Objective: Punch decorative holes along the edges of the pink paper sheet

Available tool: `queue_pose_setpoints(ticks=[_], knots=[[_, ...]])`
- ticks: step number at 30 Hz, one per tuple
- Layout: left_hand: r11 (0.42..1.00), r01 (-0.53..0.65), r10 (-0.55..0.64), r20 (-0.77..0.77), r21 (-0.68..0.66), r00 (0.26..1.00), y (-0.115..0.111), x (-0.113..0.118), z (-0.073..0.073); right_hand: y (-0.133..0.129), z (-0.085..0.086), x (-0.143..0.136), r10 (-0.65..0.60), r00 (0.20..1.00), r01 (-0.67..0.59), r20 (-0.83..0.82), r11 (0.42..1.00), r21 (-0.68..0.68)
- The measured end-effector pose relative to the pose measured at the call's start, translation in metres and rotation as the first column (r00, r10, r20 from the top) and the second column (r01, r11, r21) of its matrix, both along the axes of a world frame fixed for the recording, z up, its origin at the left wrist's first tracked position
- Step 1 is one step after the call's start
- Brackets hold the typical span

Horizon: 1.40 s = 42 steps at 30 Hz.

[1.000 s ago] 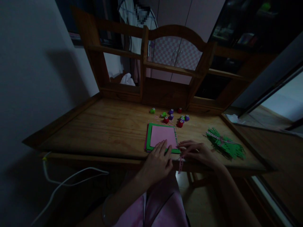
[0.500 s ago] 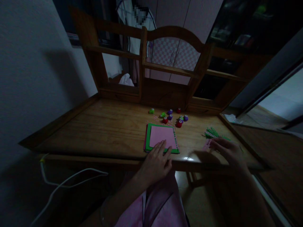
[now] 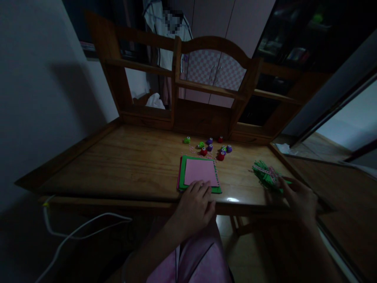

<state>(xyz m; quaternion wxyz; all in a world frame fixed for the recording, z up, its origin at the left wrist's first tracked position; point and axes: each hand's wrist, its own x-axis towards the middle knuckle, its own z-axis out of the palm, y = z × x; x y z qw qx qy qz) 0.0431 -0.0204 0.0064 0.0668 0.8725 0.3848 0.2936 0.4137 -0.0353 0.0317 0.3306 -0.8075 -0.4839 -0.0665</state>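
Note:
My left hand lies with its fingers spread on the lower edge of a pink sheet, which has a row of small notches along its right side. Green paper shows around and beneath that sheet. Over at the right, my right hand has its fingers closed at a pile of green strips. A pink strip piece is at the fingertips, its end touching the pile; whether it is still gripped is unclear.
Several small red, purple and green punches stand behind the paper, among them a red one and a green one. Pink bits are scattered there. A wooden shelf frame rises at the table's back; a white cable hangs at the left.
My right hand has moved right with the pink strip piece, from open tabletop to the green pile. My left hand remains on the paper, and the view has shifted slightly.

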Motion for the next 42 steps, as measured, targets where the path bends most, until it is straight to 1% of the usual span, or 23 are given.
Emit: queue_pose_setpoints(ticks=[3,6,9,12,14,15,17,18,19,20,22,23,24,25,28,30,32,33,34,35,37,40,42], knots=[[1.000,-0.023,0.023,0.009,-0.006,1.000,0.003,0.002,0.000,0.001,0.002,-0.005,0.018,1.000,-0.018,0.014,1.000,0.011],[0.999,-0.046,0.047,0.062,-0.016,0.997,0.008,-0.002,0.001,0.002,0.002,-0.005,0.005,0.997,-0.009,0.080,0.999,0.048],[0.998,-0.064,0.068,0.183,-0.024,0.981,0.014,-0.013,0.004,0.004,0.003,-0.012,-0.049,0.980,0.012,0.195,0.982,0.186],[0.996,-0.074,0.089,0.346,-0.057,0.934,0.022,-0.026,0.008,0.005,0.012,-0.032,-0.056,0.965,-0.029,0.257,0.949,0.315],[0.991,-0.063,0.111,0.446,-0.120,0.888,0.029,-0.035,0.010,0.006,0.021,-0.053,-0.010,0.965,-0.086,0.261,0.932,0.353],[0.986,-0.056,0.127,0.493,-0.157,0.861,0.033,-0.039,0.011,0.007,0.025,-0.065,0.046,0.968,-0.132,0.248,0.930,0.344],[0.964,-0.022,0.175,0.573,-0.264,0.801,0.041,-0.045,0.010,0.010,0.031,-0.090,0.226,0.956,-0.276,0.190,0.909,0.311],[0.946,0.006,0.204,0.607,-0.325,0.768,0.045,-0.047,0.009,0.012,0.033,-0.104,0.340,0.925,-0.377,0.173,0.879,0.292],[0.922,0.037,0.235,0.634,-0.385,0.737,0.049,-0.049,0.007,0.015,0.034,-0.117,0.462,0.873,-0.487,0.156,0.834,0.260],[0.895,0.068,0.268,0.653,-0.441,0.708,0.052,-0.051,0.005,0.018,0.033,-0.130,0.578,0.806,-0.592,0.131,0.776,0.219],[0.854,0.117,0.310,0.676,-0.507,0.668,0.058,-0.052,0.000,0.025,0.030,-0.154,0.751,0.659,-0.748,0.036,0.650,0.137],[0.840,0.135,0.319,0.681,-0.525,0.659,0.060,-0.052,-0.003,0.029,0.027,-0.164,0.809,0.587,-0.804,-0.025,0.586,0.099],[0.831,0.151,0.322,0.685,-0.535,0.654,0.062,-0.052,-0.005,0.033,0.024,-0.172,0.834,0.547,-0.827,-0.073,0.552,0.107],[0.824,0.167,0.318,0.687,-0.541,0.654,0.063,-0.052,-0.008,0.036,0.020,-0.179,0.845,0.525,-0.836,-0.105,0.535,0.124],[0.818,0.181,0.291,0.665,-0.546,0.688,0.063,-0.052,-0.012,0.047,0.008,-0.189,0.850,0.483,-0.843,-0.208,0.516,0.153],[0.856,0.087,0.279,0.598,-0.509,0.752,0.061,-0.053,-0.011,0.052,0.002,-0.190,0.845,0.477,-0.840,-0.241,0.519,0.157],[0.920,-0.071,0.274,0.503,-0.387,0.820,0.058,-0.054,-0.008,0.055,-0.002,-0.191,0.848,0.466,-0.849,-0.254,0.509,0.143],[0.944,-0.129,0.262,0.455,-0.304,0.851,0.057,-0.054,-0.006,0.056,-0.004,-0.191,0.851,0.457,-0.856,-0.259,0.500,0.134],[0.962,-0.158,0.240,0.410,-0.224,0.880,0.056,-0.054,-0.003,0.056,-0.005,-0.192,0.856,0.445,-0.864,-0.264,0.488,0.127],[0.974,-0.159,0.209,0.367,-0.162,0.907,0.055,-0.053,-0.001,0.057,-0.006,-0.193,0.860,0.434,-0.870,-0.268,0.478,0.123],[0.987,-0.130,0.152,0.283,-0.096,0.947,0.054,-0.050,0.003,0.057,-0.007,-0.196,0.864,0.423,-0.876,-0.273,0.467,0.120],[0.993,-0.091,0.102,0.168,-0.072,0.980,0.055,-0.048,0.005,0.058,-0.009,-0.199,0.865,0.423,-0.877,-0.271,0.466,0.119],[0.995,-0.042,0.052,0.109,-0.092,0.993,0.057,-0.048,0.004,0.057,-0.009,-0.200,0.865,0.420,-0.879,-0.274,0.463,0.113]])
